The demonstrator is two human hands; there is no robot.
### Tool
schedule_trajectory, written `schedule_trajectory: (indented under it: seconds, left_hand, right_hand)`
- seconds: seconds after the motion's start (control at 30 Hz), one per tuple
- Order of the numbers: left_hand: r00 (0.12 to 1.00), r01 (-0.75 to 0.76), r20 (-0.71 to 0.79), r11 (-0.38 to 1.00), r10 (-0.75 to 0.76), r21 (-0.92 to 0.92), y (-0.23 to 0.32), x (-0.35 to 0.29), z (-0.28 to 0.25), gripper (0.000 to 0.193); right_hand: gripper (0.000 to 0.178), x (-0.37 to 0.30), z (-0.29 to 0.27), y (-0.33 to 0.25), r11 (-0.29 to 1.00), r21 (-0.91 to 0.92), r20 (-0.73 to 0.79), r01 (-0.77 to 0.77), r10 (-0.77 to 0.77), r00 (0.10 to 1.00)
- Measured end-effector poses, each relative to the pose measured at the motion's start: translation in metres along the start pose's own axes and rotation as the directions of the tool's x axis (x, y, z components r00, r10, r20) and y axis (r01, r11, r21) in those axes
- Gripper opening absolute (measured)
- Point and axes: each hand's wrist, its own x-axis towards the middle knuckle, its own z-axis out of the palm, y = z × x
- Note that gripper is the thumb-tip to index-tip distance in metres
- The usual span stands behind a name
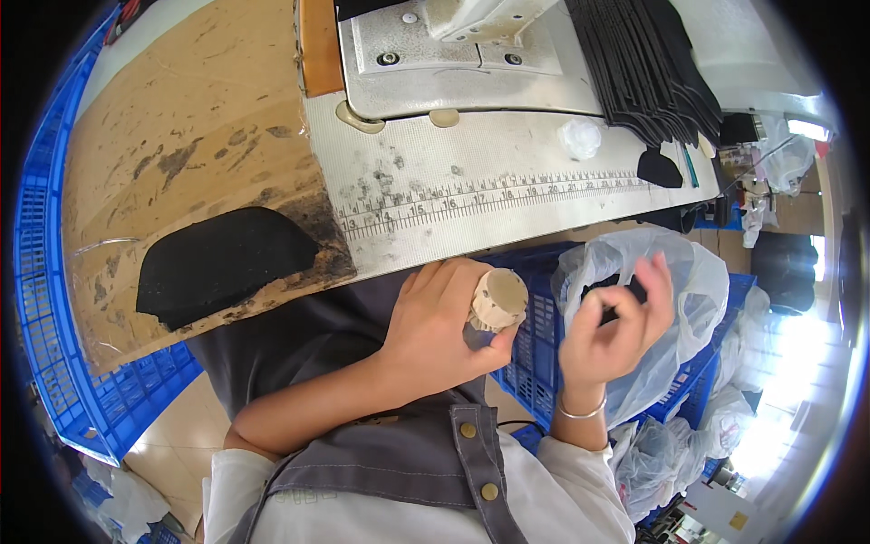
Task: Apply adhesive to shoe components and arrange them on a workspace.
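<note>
- Beige ribbed cylinder (498,299) sits in the left hand (446,319), thumb low on one side, fingers wrapped behind it; flat round end faces up toward the camera.
- Left hand closed on it, just off the near edge of the desk (507,172).
- Right hand (616,335) is to the cylinder's right, apart from it; index and thumb bent into a loop, other fingers raised, blurred. Cannot tell if it pinches anything.
- Behind right hand: 1 translucent plastic bag (693,295), with dark contents partly visible, by a blue crate (530,340).
- Right wrist: 1 silver bangle (584,411).
- Large black cut pieces: 1 (227,263), flat on the brown cardboard (199,118) at desk's left, well apart from both hands.
- Small black pieces: 1 (660,169), desk's right end, by the stack.
- Black stack (643,63): 1, many layers, too tight to count.
- White plastic cap-like piece (579,140): 1, on desk, beyond the ruler scale (489,201).
- Beige flat lumps (444,118): 2, along the white machine base (462,91).
- Slim teal tool (691,166): 1, right of small black piece.
- Brass apron snaps (489,491): 2 in view.
</note>
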Motion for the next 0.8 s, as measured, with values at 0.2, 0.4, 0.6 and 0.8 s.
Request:
schedule_trajectory:
  seconds: [0.2,0.4,0.6,0.8]
  left_hand:
    - [0.999,-0.045,-0.018,0.997,0.047,0.059,0.006,-0.002,0.001,0.048]
    - [0.989,-0.119,0.098,0.991,0.113,0.063,0.019,-0.002,-0.013,0.057]
    - [0.991,-0.116,0.067,0.993,0.114,0.026,0.015,0.002,-0.013,0.051]
    - [0.994,-0.1,-0.021,0.988,0.104,0.121,0.013,0.001,-0.005,0.045]
  right_hand:
    - [0.034,0.01,-0.011,-0.004,0.952,0.307,0.263,0.013,-0.098,0.96]
    - [0.041,0.014,-0.019,-0.015,0.953,0.295,0.341,-0.069,-0.038,0.939]
    - [0.022,0.01,-0.022,-0.021,0.955,0.294,0.304,0.033,-0.126,0.944]
    - [0.009,0.008,-0.023,-0.026,0.964,0.261,0.335,0.057,-0.146,0.931]
